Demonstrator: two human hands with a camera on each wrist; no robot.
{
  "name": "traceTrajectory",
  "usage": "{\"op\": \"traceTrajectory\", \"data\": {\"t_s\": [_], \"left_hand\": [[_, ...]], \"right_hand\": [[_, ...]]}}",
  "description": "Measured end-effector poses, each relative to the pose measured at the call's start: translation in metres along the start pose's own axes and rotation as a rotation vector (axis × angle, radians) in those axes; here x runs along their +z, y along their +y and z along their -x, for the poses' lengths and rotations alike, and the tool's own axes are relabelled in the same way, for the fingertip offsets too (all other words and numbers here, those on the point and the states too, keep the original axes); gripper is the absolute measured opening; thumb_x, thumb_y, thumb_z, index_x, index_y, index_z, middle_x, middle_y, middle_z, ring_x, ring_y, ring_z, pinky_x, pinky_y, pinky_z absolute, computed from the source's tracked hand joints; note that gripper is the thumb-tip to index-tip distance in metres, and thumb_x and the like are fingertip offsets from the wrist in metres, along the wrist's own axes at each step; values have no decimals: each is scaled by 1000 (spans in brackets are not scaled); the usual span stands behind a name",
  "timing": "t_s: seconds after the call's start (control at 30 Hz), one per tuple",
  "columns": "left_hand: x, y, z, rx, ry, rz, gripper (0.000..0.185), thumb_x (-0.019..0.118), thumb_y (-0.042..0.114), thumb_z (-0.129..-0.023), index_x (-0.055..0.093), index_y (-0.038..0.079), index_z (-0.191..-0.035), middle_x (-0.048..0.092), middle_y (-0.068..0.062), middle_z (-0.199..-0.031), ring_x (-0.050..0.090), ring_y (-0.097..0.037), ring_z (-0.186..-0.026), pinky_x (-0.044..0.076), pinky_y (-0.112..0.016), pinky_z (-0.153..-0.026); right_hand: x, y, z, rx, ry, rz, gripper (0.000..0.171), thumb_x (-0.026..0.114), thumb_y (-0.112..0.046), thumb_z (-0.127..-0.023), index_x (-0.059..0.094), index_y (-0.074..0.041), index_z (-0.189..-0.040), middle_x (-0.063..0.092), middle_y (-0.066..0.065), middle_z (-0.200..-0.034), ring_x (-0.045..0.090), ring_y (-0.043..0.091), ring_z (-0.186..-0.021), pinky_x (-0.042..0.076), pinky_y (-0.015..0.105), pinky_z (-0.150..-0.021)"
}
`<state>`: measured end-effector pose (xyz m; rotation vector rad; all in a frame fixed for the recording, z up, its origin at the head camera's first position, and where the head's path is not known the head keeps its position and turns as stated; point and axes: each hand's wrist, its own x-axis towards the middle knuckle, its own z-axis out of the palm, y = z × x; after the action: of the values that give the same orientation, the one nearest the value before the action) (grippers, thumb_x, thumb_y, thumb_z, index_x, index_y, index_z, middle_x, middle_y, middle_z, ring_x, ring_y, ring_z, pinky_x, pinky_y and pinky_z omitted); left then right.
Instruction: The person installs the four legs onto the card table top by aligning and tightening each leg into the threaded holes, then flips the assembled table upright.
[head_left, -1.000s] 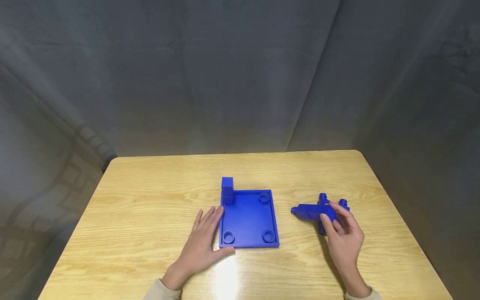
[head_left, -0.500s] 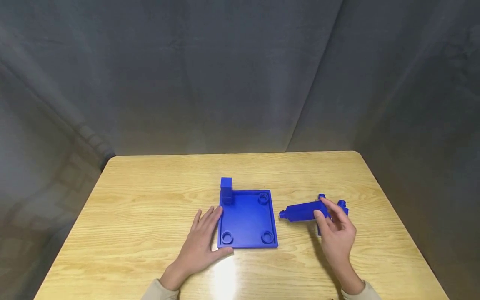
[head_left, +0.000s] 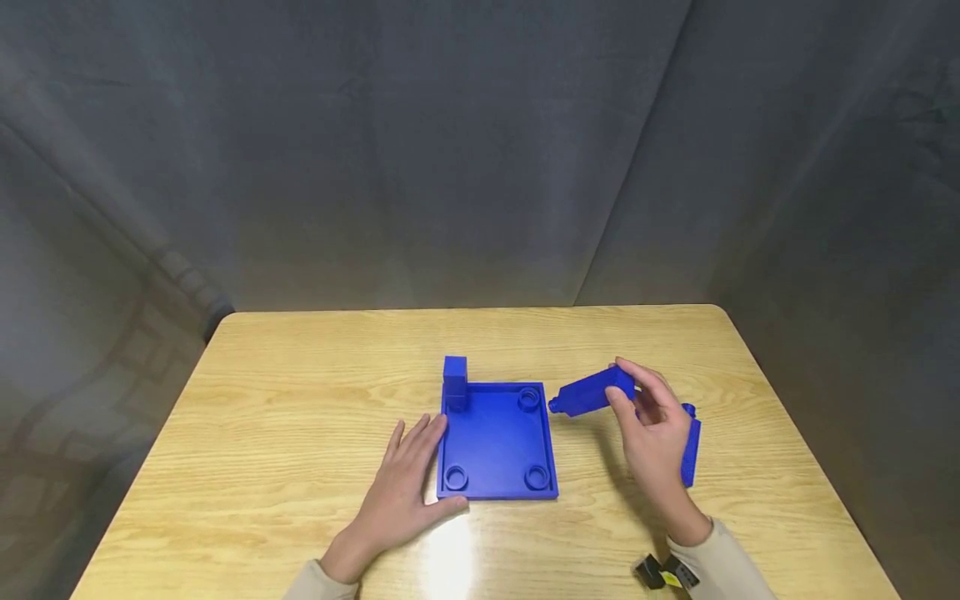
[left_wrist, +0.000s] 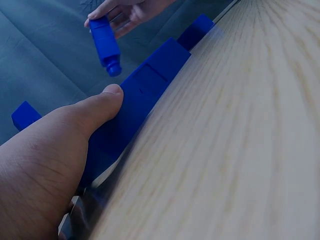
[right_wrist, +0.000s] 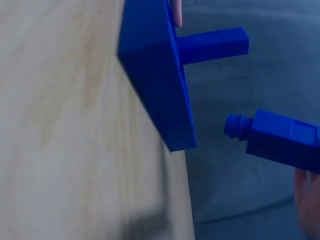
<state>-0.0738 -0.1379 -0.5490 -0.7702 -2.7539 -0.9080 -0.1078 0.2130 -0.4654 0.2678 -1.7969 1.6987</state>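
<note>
A shallow blue square panel [head_left: 497,442] with raised rims lies on the table, round sockets in its corners. One square blue leg [head_left: 454,382] stands upright in the back left corner. My left hand [head_left: 401,492] rests at the panel's left side, fingers straight, thumb [left_wrist: 112,95] against its near edge. My right hand [head_left: 660,442] pinches a second blue leg [head_left: 592,393] by its plain end, raised above the table right of the panel. Its ridged round tip [right_wrist: 237,126] points left toward the back right socket [head_left: 528,398], tilted slightly down and apart from it.
Another blue leg [head_left: 691,450] lies on the table [head_left: 315,375] to the right, partly behind my right hand. A black device [head_left: 660,573] sits by the right sleeve. Grey curtains [head_left: 375,167] hang behind and at both sides.
My right hand has lifted the leg off the others and carried it left and up toward the panel's back right corner. The left hand and panel stay in place.
</note>
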Motion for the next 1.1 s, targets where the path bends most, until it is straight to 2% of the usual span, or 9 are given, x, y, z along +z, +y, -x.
{"op": "traceTrajectory", "data": {"t_s": [0.17,0.37,0.53,0.73,0.87,1.0,1.1], "left_hand": [[2,-1,2,4,7,-8,113,65,81,-96,30,9,-176,40,-12,-177,36,-41,-163,3,-52,-140],[-1,0,2,-2,7,-4,113,60,84,-96,31,9,-176,40,-12,-177,35,-41,-164,4,-55,-140],[-1,0,2,0,14,-3,113,59,85,-96,31,9,-175,41,-12,-177,36,-41,-163,4,-55,-140],[0,-1,1,9,19,-14,113,60,85,-96,31,9,-175,41,-12,-177,37,-41,-163,6,-56,-139],[0,0,1,6,16,-11,113,61,84,-96,31,9,-175,40,-12,-177,36,-41,-163,7,-57,-139],[1,-1,1,-4,3,3,114,62,84,-95,30,10,-176,38,-11,-178,34,-39,-165,3,-53,-140],[1,-1,0,-5,0,7,115,61,85,-95,29,10,-176,37,-10,-179,33,-39,-165,1,-51,-140]], "right_hand": [[10,6,-7,-11,-6,-32,42,70,21,-96,65,17,-138,77,1,-126,72,12,-115,59,17,-98],[25,11,-16,-27,-36,-104,63,68,26,-93,53,12,-153,77,-1,-123,73,10,-113,58,19,-100],[36,14,-22,-34,-107,-65,75,68,30,-89,47,9,-158,78,-7,-124,73,8,-113,57,21,-100],[48,21,-26,-66,-173,-35,78,73,28,-88,47,8,-159,78,-7,-125,71,8,-111,57,21,-100],[54,26,-28,-86,-203,-16,76,74,25,-89,48,7,-159,80,6,-124,71,7,-112,56,21,-101],[57,31,-30,-83,-212,0,77,73,26,-89,48,7,-159,77,27,-120,71,5,-111,57,20,-100],[58,33,-30,-75,-219,13,79,74,26,-89,48,6,-160,74,34,-119,71,4,-111,57,19,-99]]}}
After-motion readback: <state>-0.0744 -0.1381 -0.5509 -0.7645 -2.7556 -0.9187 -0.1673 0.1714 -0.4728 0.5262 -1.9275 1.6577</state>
